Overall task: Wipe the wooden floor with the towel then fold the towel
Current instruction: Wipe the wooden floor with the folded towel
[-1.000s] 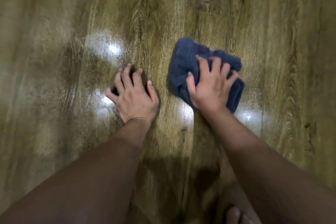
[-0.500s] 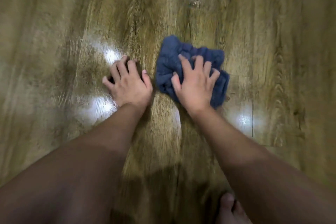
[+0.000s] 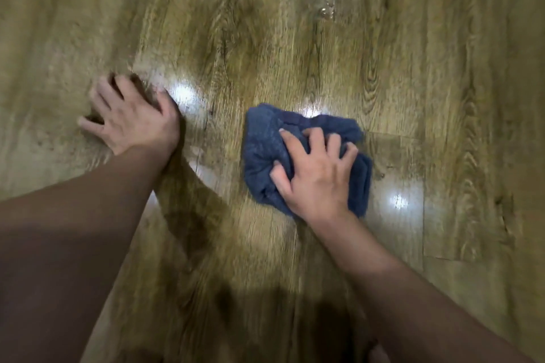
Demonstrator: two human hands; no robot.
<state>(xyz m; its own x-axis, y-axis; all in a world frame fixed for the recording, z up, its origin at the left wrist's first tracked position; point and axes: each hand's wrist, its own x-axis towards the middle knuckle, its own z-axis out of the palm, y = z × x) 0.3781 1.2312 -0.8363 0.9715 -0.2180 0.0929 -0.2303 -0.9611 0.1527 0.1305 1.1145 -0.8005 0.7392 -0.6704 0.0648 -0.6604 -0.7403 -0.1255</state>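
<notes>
- Right hand [image 3: 317,178] is on top of the dark blue towel [image 3: 265,156], fingers bent and dug into the bunched cloth. The grip is a clutch on the wad, not a flat palm press.
- Towel sits crumpled on the wooden floor [image 3: 295,38], right of centre, well apart from the left hand [image 3: 132,118].
- Left hand is planted on the bare boards with fingers spread, holding nothing. It looks like a brace for body weight.
- Step in hand, as I read it: wiping. Folding has not started, since the towel is a lump with no clean edges showing.
- Small wet patch or droplets [image 3: 326,7] glint on the boards farther out, beyond the towel. Can't tell whether it's water or just glare, but it's worth a pass.
- To wipe well: flatten the towel somewhat so more cloth meets the floor. A tight wad only cleans a narrow strip.
- Keep the heel of the palm down and push along the grain in overlapping strokes. Short scrubs leave streaks on a glossy finish.
- Keep the left hand off the boards to be wiped, or it will leave prints on them.
- Risk: the floor looks slick, so the brace hand could slide if the weight shifts forward.
- Before folding, I'd shake the towel open to find its corners.
</notes>
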